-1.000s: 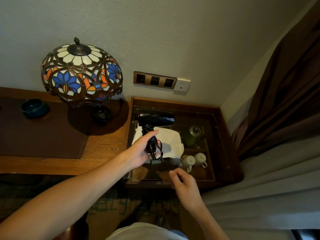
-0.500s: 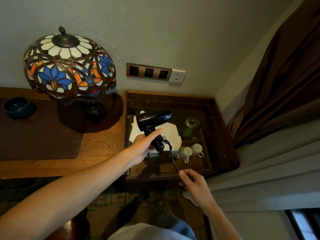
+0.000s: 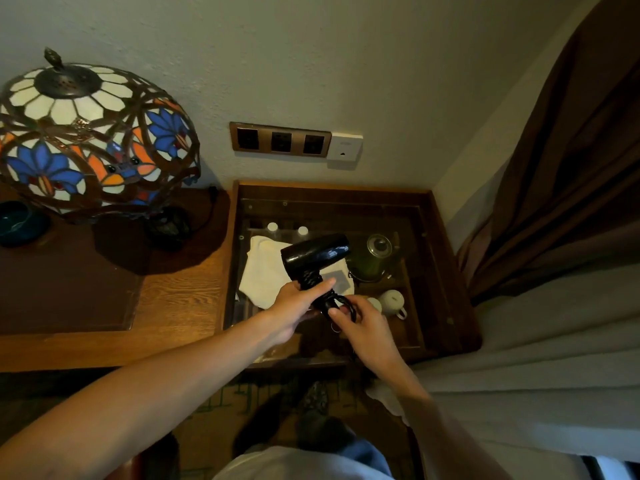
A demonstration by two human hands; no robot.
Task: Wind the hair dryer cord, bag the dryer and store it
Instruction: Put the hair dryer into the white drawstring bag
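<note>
A black hair dryer (image 3: 317,256) is held in the air above the glass-topped side table (image 3: 446,271), its barrel pointing right. My left hand (image 3: 298,303) is shut around its handle, where black cord (image 3: 341,303) is coiled in several turns. My right hand (image 3: 363,323) pinches the cord loop at the bottom of the handle. A white cloth bag (image 3: 265,275) lies flat on the glass behind the dryer, partly hidden by it.
Under the glass stand a green teapot (image 3: 372,259) and white cups (image 3: 391,301). A stained-glass lamp (image 3: 93,140) and a dark dish (image 3: 17,223) stand on the wooden desk (image 3: 180,306) at left. Wall sockets (image 3: 280,142) are behind; curtains (image 3: 571,168) hang at right.
My right hand has come up from the table's front edge to the dryer handle, bringing the cord with it. The slack cord is now looped at the handle.
</note>
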